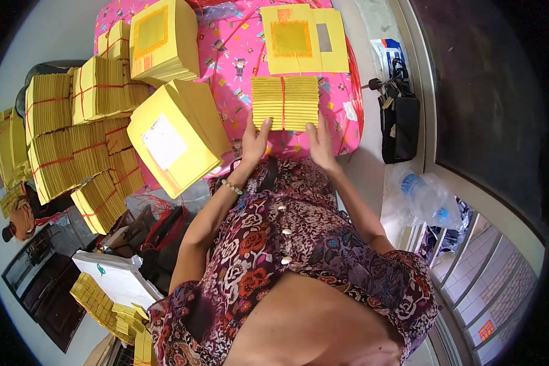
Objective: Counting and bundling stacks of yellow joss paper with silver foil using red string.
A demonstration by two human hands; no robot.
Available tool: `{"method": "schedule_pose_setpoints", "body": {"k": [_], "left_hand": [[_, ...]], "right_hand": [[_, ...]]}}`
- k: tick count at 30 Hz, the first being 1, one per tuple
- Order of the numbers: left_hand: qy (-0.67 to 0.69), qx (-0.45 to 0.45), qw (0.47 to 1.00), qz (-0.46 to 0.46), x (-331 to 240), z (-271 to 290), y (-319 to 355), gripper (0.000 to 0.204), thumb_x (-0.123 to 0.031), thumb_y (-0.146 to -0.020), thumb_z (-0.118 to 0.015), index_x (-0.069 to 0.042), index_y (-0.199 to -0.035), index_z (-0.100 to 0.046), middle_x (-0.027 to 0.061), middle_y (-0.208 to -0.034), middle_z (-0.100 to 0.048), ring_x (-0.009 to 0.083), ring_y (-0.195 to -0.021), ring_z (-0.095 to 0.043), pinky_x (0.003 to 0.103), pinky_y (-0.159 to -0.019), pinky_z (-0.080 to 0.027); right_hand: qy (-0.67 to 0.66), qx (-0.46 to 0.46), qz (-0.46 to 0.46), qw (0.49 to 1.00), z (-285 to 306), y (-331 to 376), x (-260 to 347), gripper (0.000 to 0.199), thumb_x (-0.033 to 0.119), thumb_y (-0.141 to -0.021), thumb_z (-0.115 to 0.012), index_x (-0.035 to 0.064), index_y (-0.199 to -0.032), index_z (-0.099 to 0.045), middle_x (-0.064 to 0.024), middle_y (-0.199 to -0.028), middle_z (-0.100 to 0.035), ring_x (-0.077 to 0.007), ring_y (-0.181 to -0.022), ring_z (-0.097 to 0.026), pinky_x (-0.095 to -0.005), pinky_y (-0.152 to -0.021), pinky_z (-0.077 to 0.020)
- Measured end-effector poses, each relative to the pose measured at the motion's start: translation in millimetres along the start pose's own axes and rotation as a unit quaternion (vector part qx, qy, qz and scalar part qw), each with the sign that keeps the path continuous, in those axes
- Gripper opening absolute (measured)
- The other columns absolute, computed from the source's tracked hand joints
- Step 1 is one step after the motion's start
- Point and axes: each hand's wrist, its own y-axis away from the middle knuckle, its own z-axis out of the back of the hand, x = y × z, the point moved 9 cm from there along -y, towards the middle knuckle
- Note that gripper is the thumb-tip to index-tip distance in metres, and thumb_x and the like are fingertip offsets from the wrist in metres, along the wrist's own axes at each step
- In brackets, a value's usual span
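Observation:
Between my two hands is a bundle of folded yellow paper (299, 104), with a red string running round its middle. My left hand (254, 140) grips its near left corner, thumb on top. At the near right corner, my right hand (321, 143) holds it the same way. Under the bundle lies a pink patterned cover (229, 58). Just beyond it rest flat yellow sheets (293, 58) bearing an orange-edged gold square. To the left of my left hand leans a thick stack of yellow paper (198, 143) with a white patch.
Several tied yellow bundles (55, 155) are piled at the left, beside another tall paper stack (171, 46). Loose red strings (355, 79) hang along the cover's right edge. Keys (393, 88) and a black case (402, 131) lie on the right ledge, near a plastic bag (436, 201).

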Motion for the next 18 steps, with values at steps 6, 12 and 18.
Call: {"method": "schedule_pose_setpoints", "body": {"k": [6,12,18], "left_hand": [[-0.034,0.013,0.995,0.088,18.0,0.0,-2.1,0.055,-0.026,-0.095,-0.053,-0.001,-0.139,-0.03,0.014,-0.116,-0.058,0.0166,-0.104,-0.055,0.029,-0.088,-0.045],[0.053,0.012,0.998,0.025,-4.7,18.4,7.9,0.066,-0.024,-0.09,-0.061,0.001,-0.141,-0.027,0.0132,-0.121,-0.055,0.0182,-0.105,-0.055,0.031,-0.09,-0.045],[0.061,0.041,0.997,0.012,-43.3,37.4,45.5,0.099,-0.002,-0.07,-0.077,-0.01,-0.146,-0.014,0.0136,-0.137,-0.039,0.0248,-0.126,-0.041,0.034,-0.105,-0.039]], "right_hand": [[0.036,-0.019,0.02,0.999,-4.1,0.9,-1.4,0.055,0.015,-0.094,-0.045,-0.0003,-0.142,-0.022,-0.0225,-0.134,-0.038,-0.0346,-0.123,-0.038,-0.0424,-0.103,-0.0313],[-0.091,0.049,0.01,0.995,-5.6,14.1,21.0,0.071,0.021,-0.087,-0.061,-0.0014,-0.142,-0.022,-0.0235,-0.132,-0.037,-0.035,-0.123,-0.037,-0.0443,-0.102,-0.0311],[0.166,0.002,0.165,0.972,-2.0,41.0,77.2,0.071,0.024,-0.081,-0.072,-0.001,-0.136,-0.034,-0.0212,-0.127,-0.042,-0.0322,-0.118,-0.044,-0.0426,-0.094,-0.0401]]}}
